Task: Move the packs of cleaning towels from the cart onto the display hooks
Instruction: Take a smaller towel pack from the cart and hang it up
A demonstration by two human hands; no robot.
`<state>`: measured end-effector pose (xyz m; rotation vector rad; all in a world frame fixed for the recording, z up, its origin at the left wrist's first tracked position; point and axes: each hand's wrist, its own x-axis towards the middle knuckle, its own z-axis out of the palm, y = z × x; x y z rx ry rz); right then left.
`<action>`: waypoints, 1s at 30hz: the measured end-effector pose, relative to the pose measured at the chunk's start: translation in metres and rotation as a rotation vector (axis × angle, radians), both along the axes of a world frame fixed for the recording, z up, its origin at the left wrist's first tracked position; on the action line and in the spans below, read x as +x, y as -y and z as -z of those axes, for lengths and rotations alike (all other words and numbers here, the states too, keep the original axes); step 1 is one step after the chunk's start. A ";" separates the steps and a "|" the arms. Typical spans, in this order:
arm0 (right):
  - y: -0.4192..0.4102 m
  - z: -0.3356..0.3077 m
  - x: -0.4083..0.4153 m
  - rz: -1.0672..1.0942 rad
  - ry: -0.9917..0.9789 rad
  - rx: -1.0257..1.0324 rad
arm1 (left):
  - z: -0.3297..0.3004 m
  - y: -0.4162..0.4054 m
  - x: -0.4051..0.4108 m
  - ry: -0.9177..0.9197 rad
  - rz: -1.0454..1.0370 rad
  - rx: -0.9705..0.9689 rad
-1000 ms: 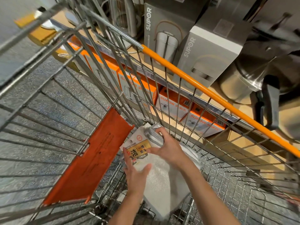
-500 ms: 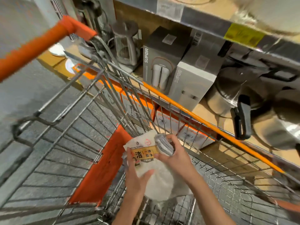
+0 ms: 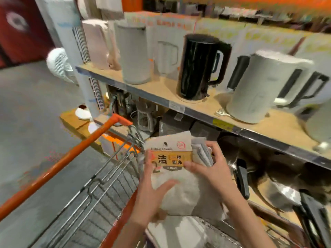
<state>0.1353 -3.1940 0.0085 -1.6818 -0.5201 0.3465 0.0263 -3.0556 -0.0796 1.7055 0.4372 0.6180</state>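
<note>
I hold several packs of white cleaning towels (image 3: 180, 192) together, raised above the wire cart (image 3: 100, 199). The front pack has a white card header with a yellow label (image 3: 169, 159). My left hand (image 3: 152, 192) grips the stack's left side, thumb across the white cloth. My right hand (image 3: 213, 169) holds the right side, fingers curled round the grey edges of the packs behind. More white cloth lies in the cart (image 3: 180, 231) below. No display hooks show clearly.
A wooden shelf (image 3: 179, 93) with a white kettle (image 3: 133, 52), a black kettle (image 3: 199, 67) and another white kettle (image 3: 261, 86) runs ahead and right. Boxes and pans sit on the lower shelf. The cart's orange handle (image 3: 59, 165) crosses at left. Grey floor lies left.
Both hands have lifted the packs up out of the cart's basket. My view has swung upward from the lower shelf to the kettle shelf.
</note>
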 end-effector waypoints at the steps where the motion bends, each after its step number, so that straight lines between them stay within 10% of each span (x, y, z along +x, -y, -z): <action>1: 0.000 -0.018 0.000 -0.007 0.016 0.036 | -0.020 -0.005 0.001 0.026 0.006 0.046; 13: -0.031 -0.153 -0.041 -0.008 -0.028 0.315 | -0.190 -0.069 -0.039 0.198 0.181 0.234; 30: -0.158 -0.156 -0.184 0.354 -0.160 0.298 | -0.210 -0.216 -0.113 0.273 0.619 -0.147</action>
